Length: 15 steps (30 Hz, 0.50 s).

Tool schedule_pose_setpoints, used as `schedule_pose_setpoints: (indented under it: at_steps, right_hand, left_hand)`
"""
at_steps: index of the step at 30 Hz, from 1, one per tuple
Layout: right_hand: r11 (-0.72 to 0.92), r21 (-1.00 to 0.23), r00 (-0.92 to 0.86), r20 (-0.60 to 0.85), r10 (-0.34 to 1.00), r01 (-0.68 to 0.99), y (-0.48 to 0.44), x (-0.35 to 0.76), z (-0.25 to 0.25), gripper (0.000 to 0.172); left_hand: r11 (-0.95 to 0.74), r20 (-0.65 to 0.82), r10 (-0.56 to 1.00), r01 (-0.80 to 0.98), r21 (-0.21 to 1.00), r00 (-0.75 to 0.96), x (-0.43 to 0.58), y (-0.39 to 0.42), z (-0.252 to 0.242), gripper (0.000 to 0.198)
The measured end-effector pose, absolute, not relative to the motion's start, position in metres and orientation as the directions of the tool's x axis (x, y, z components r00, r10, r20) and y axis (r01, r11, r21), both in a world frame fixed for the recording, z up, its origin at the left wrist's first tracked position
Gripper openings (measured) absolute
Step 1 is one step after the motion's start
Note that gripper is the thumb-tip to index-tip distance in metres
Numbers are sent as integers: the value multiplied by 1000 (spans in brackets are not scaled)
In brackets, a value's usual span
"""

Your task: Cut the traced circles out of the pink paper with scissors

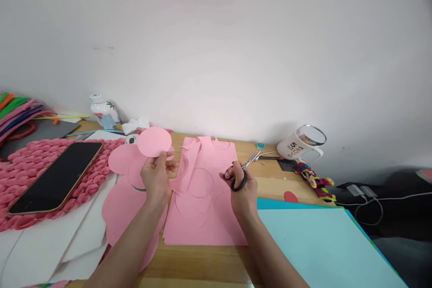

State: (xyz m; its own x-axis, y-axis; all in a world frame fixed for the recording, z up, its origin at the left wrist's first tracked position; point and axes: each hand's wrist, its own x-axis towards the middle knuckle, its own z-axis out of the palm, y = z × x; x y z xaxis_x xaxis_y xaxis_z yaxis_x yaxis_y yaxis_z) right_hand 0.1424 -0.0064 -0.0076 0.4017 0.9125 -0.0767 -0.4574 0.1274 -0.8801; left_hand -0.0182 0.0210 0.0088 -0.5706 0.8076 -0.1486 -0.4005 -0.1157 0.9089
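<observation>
My left hand (158, 175) pinches the lower edge of a pink paper circle (155, 140), held up over a pile of larger pink paper shapes (124, 204). In my right hand (245, 191) is a pair of scissors (240, 182), fingers in the black handles and blades pointing up and to the right. Between the hands lies a stack of pink paper sheets (212, 229) with round outlines on it. A cut pink paper scrap (191, 162) with curved edges rests on the stack's left side.
On the left, a black phone (57, 177) lies on a mat of pink rosettes (25, 159), over white sheets (43, 252). A white bottle (105, 112) stands by the wall. To the right are a white mug (295, 146), a small colourful figure (315, 182) and light-blue sheets (324, 243).
</observation>
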Motion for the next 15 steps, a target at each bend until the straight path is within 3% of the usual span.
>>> schedule_pose_setpoints:
  at_steps: [4,8,15]
  right_hand:
    - [177,-891,486,-55,872,-419,-4,144,-12,22]
    - [127,-937,557,-82,826,-326,-2,148,-16,22]
    - [50,-922,487,-156,859,-383,-1,149,-15,26]
  left_hand:
    - [-70,-203,821,-448,891,-534,-18,24,2,20]
    - [44,-160,892,-273,961,-423,-15,25,-10,28]
    - [171,-219,929,-177,969,-298,-12,22,-10,30]
